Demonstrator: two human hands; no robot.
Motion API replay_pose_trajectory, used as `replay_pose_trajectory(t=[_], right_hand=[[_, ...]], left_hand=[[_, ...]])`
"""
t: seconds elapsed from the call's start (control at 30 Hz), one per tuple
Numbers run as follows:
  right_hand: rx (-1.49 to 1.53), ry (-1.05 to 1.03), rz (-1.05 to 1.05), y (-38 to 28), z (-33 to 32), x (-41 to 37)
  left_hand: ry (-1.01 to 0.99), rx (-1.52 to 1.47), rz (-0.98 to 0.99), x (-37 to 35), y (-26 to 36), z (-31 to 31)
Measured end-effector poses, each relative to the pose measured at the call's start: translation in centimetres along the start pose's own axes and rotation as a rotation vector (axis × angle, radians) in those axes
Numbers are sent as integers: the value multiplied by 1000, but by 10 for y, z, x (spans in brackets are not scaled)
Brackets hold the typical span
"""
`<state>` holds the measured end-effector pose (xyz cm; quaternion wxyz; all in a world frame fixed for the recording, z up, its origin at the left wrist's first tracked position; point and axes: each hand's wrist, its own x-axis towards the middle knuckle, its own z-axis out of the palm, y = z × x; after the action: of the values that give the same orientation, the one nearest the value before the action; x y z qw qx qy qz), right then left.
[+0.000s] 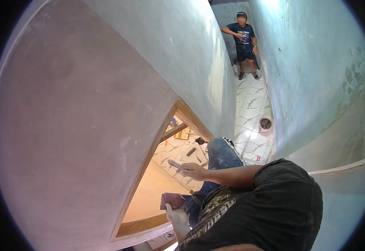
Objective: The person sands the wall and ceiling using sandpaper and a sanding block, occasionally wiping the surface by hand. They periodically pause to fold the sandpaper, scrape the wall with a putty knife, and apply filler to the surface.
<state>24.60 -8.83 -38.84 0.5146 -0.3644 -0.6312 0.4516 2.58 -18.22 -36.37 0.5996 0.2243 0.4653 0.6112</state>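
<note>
A reddish-brown sheet (172,201) is gripped in the left hand (176,216), with the thumb laid against it, beside the jeans (219,157). A narrow grey tool (174,163) is grasped in the right hand (193,172). Both are held before an opening edged by a wooden frame (189,115), through which tiled floor (173,149) is seen. Farther off, another person (244,40) is seen standing.

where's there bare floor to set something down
Bare tiles lie between the co-worker's shoes and the round container, with corridor walls either side. Crowded: the floor seen through the wooden frame, where a dark block and other items lie scattered.
</note>
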Motion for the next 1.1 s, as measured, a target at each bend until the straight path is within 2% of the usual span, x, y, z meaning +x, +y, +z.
replay_pose_trajectory(t=[0.07,0.13,0.27,0.33,0.4,0.47,0.53,0.6,0.77,0.97,1.03,1.1], right_hand=[[326,-8,381,33,5,-15],[277,-29,352,40,1,-27],[412,-25,462,42,-15,-38],[597,5,465,36,-18,-42],[567,7,452,30,-20,-47],[472,-25,388,29,-21,-50],[440,-30,371,35,-21,-53],[417,-54,335,37,-15,-52],[391,-148,267,35,-12,-51],[396,-176,291,33,-11,-50],[224,-180,215,33,-12,-48],[220,-156,195,29,-12,-48]], left_hand=[[-54,-185,-116,12,-12,-9],[-109,-209,-120,19,-17,-3],[-119,-323,-119,53,-42,-4],[-127,-349,-139,65,-54,-7],[-62,-363,-205,72,-70,-14],[-162,-310,-323,80,-94,-26],[-184,-322,-308,82,-108,-27],[-33,-372,-349,87,-110,-30],[-70,-353,-413,95,-112,-49],[-73,-331,-430,97,-113,-53],[-125,-305,-395,97,-114,-51],[-106,-307,-416,94,-112,-49]])
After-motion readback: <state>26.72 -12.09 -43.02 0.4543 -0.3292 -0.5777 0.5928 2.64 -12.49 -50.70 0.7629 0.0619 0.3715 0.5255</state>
